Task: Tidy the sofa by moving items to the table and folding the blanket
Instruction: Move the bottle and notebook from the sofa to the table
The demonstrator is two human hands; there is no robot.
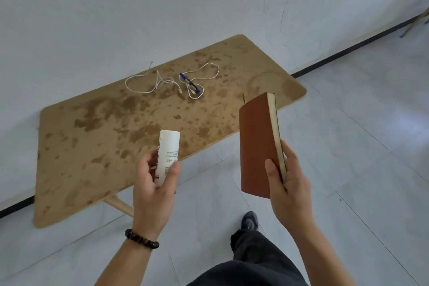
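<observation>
Head view shows the left hand [154, 189] wrapped around a white bottle [167, 153], thumb and fingers curled on its lower half, its long axis nearly upright over the near edge of the table [97, 137]. Right hand [286, 187] pinches a brown book [257, 146] by its lower page edge, thumb on the cover, long axis upright beside the table. Farther back on the table lie a cable [209, 68] and a pen [189, 82].

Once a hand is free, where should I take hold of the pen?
Pinch the pen at mid-barrel from above, across its length: it lies flat and slanted on the table, among loops of the cable, so a side approach would likely snag.
</observation>
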